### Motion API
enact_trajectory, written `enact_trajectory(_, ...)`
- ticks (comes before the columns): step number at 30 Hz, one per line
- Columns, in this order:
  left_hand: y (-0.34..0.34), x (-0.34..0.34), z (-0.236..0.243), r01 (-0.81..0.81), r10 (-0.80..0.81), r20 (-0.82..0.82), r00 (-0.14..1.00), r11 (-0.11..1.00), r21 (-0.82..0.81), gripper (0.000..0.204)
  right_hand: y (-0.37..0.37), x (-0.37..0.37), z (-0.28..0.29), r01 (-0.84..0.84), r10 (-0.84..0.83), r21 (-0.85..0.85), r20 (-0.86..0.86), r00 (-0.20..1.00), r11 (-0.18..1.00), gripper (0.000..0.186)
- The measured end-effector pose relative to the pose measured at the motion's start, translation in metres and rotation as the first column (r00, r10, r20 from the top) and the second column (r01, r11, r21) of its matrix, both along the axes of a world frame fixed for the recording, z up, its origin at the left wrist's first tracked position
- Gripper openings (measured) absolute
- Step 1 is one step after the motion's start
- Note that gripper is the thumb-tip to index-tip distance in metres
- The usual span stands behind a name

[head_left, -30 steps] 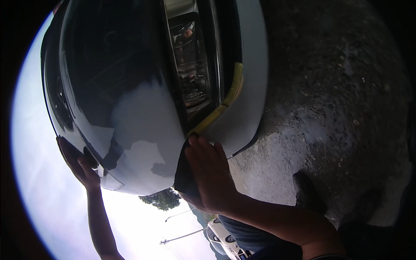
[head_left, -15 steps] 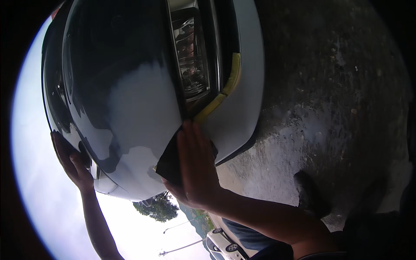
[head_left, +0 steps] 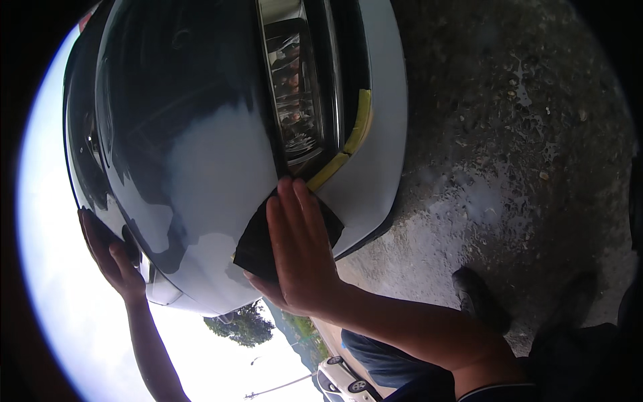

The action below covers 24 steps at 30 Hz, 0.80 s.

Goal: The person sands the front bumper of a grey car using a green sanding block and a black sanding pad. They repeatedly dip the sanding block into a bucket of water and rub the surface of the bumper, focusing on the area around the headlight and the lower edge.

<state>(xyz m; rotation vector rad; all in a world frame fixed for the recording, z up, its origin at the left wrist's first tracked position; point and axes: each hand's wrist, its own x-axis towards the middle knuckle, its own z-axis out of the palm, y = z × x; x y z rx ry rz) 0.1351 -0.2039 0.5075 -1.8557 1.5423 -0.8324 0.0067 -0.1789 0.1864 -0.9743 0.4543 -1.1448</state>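
Observation:
A glossy grey car body (head_left: 218, 161) fills the upper left of the view, with a headlight (head_left: 295, 94) set in it. Yellow masking tape (head_left: 328, 171) follows the headlight's lower right edge. Just below the tape, my right hand (head_left: 301, 244) holds a black sandpaper sheet (head_left: 254, 242) flat against the painted panel. Its fingers lie straight and close together over the sheet, and the thumb is at the sheet's lower edge. My left hand (head_left: 112, 258) rests on the car's far left edge, fingers stretched out, with nothing seen in it.
Wet, rough ground (head_left: 482, 181) lies to the right of the car, and a dark shoe (head_left: 477, 295) stands on it. A white car (head_left: 345, 380), a tree (head_left: 241, 325) and a pole are in the background at the bottom.
My right hand has shifted slightly up and left on the panel, and more of the black sheet shows on its right. My left hand stays in place.

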Motion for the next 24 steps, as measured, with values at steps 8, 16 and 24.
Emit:
enact_trajectory(8,-0.001,-0.003,-0.002,-0.021,0.021,0.002,1.000,1.000,-0.011,0.083,0.015,-0.007,-0.009,-0.040,0.041,-0.054,0.008,0.999,0.998,0.105)
enact_trajectory(16,0.001,-0.002,-0.004,-0.027,0.027,-0.012,1.000,0.999,-0.040,0.084,0.020,-0.007,-0.015,-0.022,0.022,-0.102,0.001,1.000,0.995,0.100)
enact_trajectory(24,-0.003,-0.003,-0.003,-0.017,0.016,-0.015,1.000,0.999,-0.040,0.084,-0.014,0.018,-0.014,0.064,-0.062,-0.093,0.024,0.998,0.994,0.111)
